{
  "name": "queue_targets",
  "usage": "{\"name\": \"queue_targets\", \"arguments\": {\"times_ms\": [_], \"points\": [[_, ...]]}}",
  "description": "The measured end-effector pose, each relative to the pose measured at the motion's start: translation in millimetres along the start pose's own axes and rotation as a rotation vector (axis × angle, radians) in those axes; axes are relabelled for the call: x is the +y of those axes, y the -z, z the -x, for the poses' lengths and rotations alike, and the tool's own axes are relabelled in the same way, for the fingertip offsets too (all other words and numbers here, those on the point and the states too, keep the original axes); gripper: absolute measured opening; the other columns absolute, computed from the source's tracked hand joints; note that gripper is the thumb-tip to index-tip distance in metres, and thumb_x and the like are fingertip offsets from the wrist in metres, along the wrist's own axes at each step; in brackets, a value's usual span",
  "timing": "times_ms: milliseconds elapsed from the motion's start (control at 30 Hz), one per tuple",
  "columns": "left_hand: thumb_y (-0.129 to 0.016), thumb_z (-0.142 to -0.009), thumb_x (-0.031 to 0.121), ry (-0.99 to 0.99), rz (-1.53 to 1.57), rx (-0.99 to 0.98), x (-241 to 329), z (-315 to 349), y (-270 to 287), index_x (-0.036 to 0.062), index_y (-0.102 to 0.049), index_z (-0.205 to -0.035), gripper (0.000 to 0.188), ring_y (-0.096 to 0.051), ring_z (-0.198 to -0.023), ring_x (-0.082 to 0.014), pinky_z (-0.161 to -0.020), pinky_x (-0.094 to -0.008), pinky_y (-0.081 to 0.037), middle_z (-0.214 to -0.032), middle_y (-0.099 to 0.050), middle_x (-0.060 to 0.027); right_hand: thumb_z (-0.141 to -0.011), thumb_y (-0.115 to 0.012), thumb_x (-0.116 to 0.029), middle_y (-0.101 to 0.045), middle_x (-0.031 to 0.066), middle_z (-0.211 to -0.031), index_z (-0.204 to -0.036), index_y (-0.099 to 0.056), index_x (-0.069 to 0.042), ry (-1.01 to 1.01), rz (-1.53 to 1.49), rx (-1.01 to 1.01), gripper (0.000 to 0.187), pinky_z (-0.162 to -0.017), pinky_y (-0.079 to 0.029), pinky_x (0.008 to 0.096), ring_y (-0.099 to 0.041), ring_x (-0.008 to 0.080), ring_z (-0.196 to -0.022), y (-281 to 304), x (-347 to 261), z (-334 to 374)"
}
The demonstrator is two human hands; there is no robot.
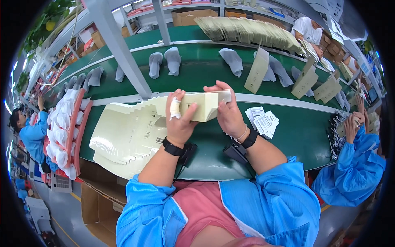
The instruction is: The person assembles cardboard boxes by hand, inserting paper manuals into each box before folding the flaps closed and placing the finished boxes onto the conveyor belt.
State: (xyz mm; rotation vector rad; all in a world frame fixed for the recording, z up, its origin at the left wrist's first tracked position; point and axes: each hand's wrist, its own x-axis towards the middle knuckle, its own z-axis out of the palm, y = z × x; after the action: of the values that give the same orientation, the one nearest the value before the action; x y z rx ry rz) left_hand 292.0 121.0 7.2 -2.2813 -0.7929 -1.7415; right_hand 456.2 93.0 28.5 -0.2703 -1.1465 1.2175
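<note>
A cream cardboard box (199, 108) is held up between my two hands above the green bench, its flaps folded out at the right end. My left hand (181, 123), with a white wrapping round one finger, grips the box's left side. At the other end, my right hand (231, 113) has its fingers closed round the flap end. Just left of my left hand, a fanned stack of flat cream cartons (127, 133) covers the bench. Printed paper leaflets (266, 124) lie in a loose pile to the right of my right hand.
A green conveyor belt (197, 68) runs beyond the bench, carrying grey wrapped items (172, 61) and standing cream boxes (256, 72). A grey metal post (123, 53) rises at left. Red trays of white bundles (68, 127) stand left. Co-workers sit at both sides.
</note>
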Motion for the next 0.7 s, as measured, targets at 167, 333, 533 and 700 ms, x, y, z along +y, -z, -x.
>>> {"name": "queue_targets", "arguments": {"times_ms": [167,333,533,700], "points": [[-0.080,-0.056,0.007,-0.077,0.042,-0.054,1,7,5,0.0394,-0.053,-0.114,0.071,-0.042,-0.119,-0.0420,-0.104,-0.0583,-0.026,-0.133,-0.041,-0.0135,-0.091,-0.059,-0.024,-0.046,0.0114,-0.128,-0.143,-0.020,-0.012,-0.005,0.207,0.001,0.066,-0.106,-0.032,0.0376,-0.039,0.0246,-0.126,-3,13,6],[-0.078,-0.060,0.006,-0.096,0.096,-0.025,0,10,4,0.0392,-0.054,-0.111,0.065,-0.038,-0.122,-0.0433,-0.105,-0.0593,-0.023,-0.135,-0.037,-0.0125,-0.090,-0.059,-0.021,-0.042,0.0117,-0.132,-0.146,-0.015,-0.016,-0.024,0.197,-0.101,0.072,-0.107,-0.031,0.0383,-0.037,0.0238,-0.127,-9,12,10],[-0.076,-0.066,0.004,0.354,0.550,-0.071,3,13,13,0.0376,-0.053,-0.109,0.060,-0.035,-0.125,-0.0449,-0.107,-0.0595,-0.019,-0.137,-0.034,-0.0107,-0.089,-0.059,-0.018,-0.033,0.0110,-0.139,-0.149,-0.007,-0.021,-0.111,-0.317,-0.225,0.080,-0.108,-0.027,0.0385,-0.031,0.0231,-0.131,-20,5,8],[-0.078,-0.063,0.002,0.376,0.644,-0.065,2,15,12,0.0366,-0.053,-0.110,0.063,-0.032,-0.127,-0.0469,-0.107,-0.0604,-0.018,-0.136,-0.035,-0.0102,-0.089,-0.057,-0.009,-0.033,0.0101,-0.140,-0.148,-0.014,-0.019,-0.033,0.045,-0.232,0.073,-0.107,-0.027,0.0366,-0.033,0.0224,-0.130,-18,18,15]]}}
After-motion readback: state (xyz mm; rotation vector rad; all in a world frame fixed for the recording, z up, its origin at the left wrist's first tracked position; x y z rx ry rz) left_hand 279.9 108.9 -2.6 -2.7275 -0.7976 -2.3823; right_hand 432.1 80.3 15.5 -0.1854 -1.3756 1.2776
